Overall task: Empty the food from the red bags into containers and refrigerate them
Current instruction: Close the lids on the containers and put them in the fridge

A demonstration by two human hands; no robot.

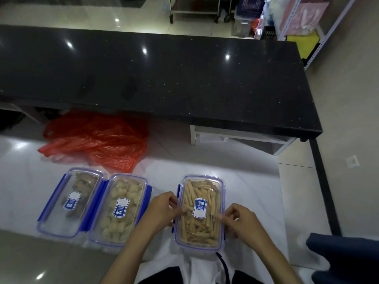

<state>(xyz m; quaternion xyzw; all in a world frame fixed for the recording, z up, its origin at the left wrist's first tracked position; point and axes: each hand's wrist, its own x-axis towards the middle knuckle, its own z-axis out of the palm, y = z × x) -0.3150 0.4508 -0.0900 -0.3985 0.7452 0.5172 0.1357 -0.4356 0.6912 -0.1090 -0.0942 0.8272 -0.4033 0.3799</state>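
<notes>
Both hands work the long edges of the lidded clear plastic box of pale sticks [200, 212] on the white floor: left hand [162, 210] and right hand [239, 221] pinching its side clips. Two more filled blue-clipped boxes [96, 203] sit alongside, the crumpled red plastic bags [98, 140] lie flat beyond. Packing looks done; refrigerating remains.

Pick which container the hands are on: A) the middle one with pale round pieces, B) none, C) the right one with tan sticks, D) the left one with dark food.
C: the left hand and right hand press on the long sides of the stick container.
</notes>
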